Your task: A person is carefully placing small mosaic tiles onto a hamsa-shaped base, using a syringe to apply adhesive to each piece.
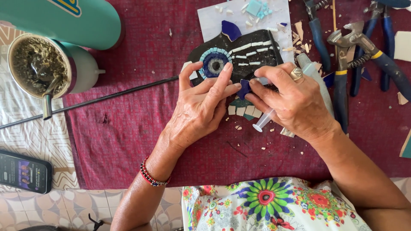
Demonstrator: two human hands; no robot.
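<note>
A dark fish-shaped mosaic piece [252,55] with a blue round eye and white tile strips lies on a maroon cloth [128,128]. My left hand [199,107] rests its fingers on the piece beside the eye and pinches a small dark blue tile shard [244,88]. My right hand [289,100], wearing a ring, meets the same shard from the right and holds a clear plastic tube [262,120] that points down toward me.
Several blue-handled tile nippers [342,72] lie at the right among tile chips. A cup of green herb with a metal straw [38,64] and a teal flask [72,19] stand at left. A phone [23,171] lies at lower left. A thin black rod [107,97] crosses the cloth.
</note>
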